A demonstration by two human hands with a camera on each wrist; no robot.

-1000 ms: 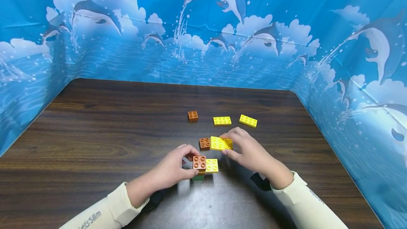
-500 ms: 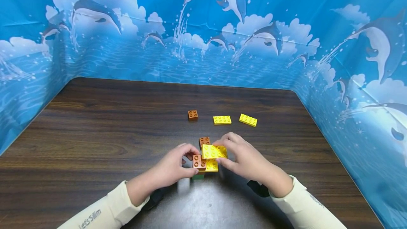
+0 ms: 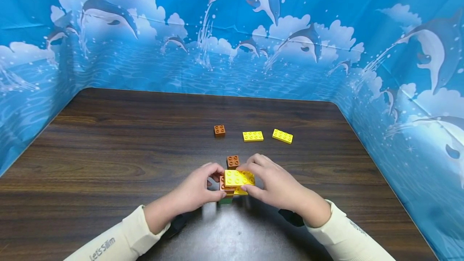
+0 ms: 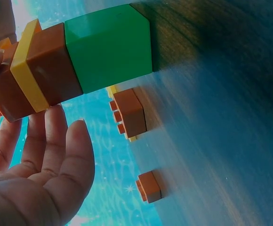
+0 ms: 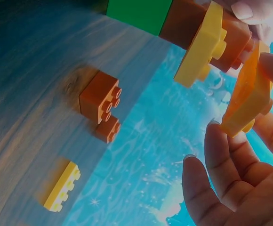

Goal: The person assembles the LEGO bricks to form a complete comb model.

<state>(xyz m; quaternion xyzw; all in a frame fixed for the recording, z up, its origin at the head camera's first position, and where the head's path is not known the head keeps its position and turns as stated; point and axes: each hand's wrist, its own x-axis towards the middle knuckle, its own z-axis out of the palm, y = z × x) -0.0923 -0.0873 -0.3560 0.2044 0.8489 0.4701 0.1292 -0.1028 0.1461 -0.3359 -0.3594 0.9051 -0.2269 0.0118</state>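
Note:
A stack of toy building bricks stands in front of me. From the bottom it has a green brick (image 4: 110,49), a brown brick (image 4: 52,66), a yellow plate (image 5: 201,44) jutting to the right, and another brown brick (image 4: 7,92) on top. My left hand (image 3: 198,184) grips the stack's upper part from the left, thumb in front and fingers behind. Pinched between thumb and fingers of my right hand (image 3: 274,182) is a second yellow plate (image 3: 238,178), studs up, above the top brown brick. In the right wrist view it tilts, with a gap below its free end.
One loose brown brick (image 3: 233,161) lies just behind the stack, and another brown brick (image 3: 219,131) farther back. Two yellow plates (image 3: 252,136) lie at the back right on the dark wooden table (image 3: 127,152). A blue dolphin curtain (image 3: 232,79) surrounds the table's far sides.
My right hand has brought the yellow plate left and toward me, from beside the nearer loose brown brick to over the stack. The left hand keeps its grip in place.

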